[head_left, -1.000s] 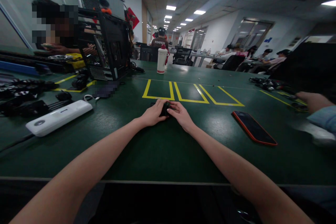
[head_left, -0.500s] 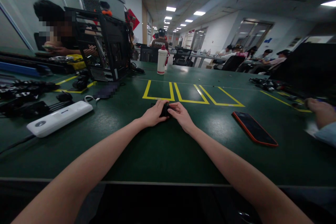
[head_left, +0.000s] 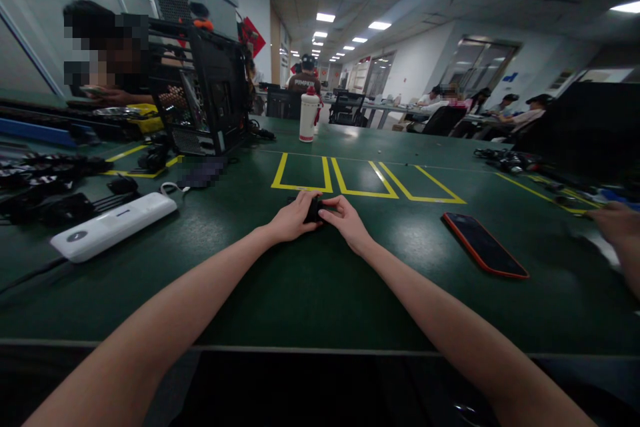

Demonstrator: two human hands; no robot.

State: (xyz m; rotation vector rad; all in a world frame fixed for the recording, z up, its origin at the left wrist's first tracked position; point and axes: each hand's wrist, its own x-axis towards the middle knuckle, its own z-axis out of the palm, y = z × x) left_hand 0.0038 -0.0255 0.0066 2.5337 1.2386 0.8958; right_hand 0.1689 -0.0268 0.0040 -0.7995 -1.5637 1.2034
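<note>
Both my hands meet at a small black object (head_left: 313,209) on the green table (head_left: 320,280), just in front of the yellow tape outlines. Its kind cannot be made out, since fingers cover most of it. My left hand (head_left: 295,217) is closed over its left side and top. From the right, the thumb and fingers of my right hand (head_left: 343,219) pinch its edge. Off to the right of my hands lies a phone (head_left: 485,245) with an orange edge, screen up.
A white power strip (head_left: 114,225) and black parts (head_left: 70,203) lie left, before an open black computer case (head_left: 205,90). A white bottle (head_left: 309,117) stands beyond the yellow tape (head_left: 365,195). A co-worker's hand (head_left: 617,223) reaches in at right, near a dark monitor (head_left: 585,127).
My hands hold almost the same pose around the black object. At the right edge, the co-worker's hand has shifted slightly and lower, and its blue sleeve has left the view.
</note>
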